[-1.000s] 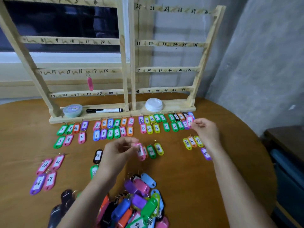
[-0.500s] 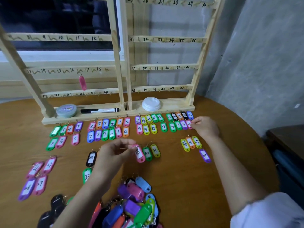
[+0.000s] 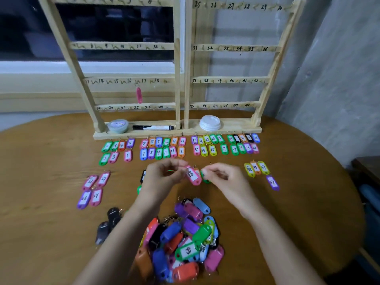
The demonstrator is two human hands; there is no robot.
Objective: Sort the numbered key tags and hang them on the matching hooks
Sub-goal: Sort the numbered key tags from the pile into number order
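Note:
My left hand (image 3: 162,177) pinches the ring of a pink key tag marked 18 (image 3: 193,176), held just above the table. My right hand (image 3: 224,179) is close beside it on the right, fingers curled over a green tag (image 3: 205,179) on the table; whether it grips anything is unclear. Near the front edge lies a pile of unsorted coloured tags (image 3: 181,239). Rows of sorted numbered tags (image 3: 162,148) lie in front of the two wooden hook racks (image 3: 131,46) (image 3: 234,48). One pink tag (image 3: 139,95) hangs by hook 17.
Tags 45, 46, 47 (image 3: 256,167) and a purple 47 (image 3: 273,183) lie at the right. Pink and purple tags (image 3: 94,190) and black tags (image 3: 109,223) lie at the left. On the rack bases sit a marker (image 3: 153,127), a round tub (image 3: 118,126) and a white lid (image 3: 210,122).
My right hand has left the tag rows at the far right and come in beside tag 18. My left hand still holds that tag, slightly raised.

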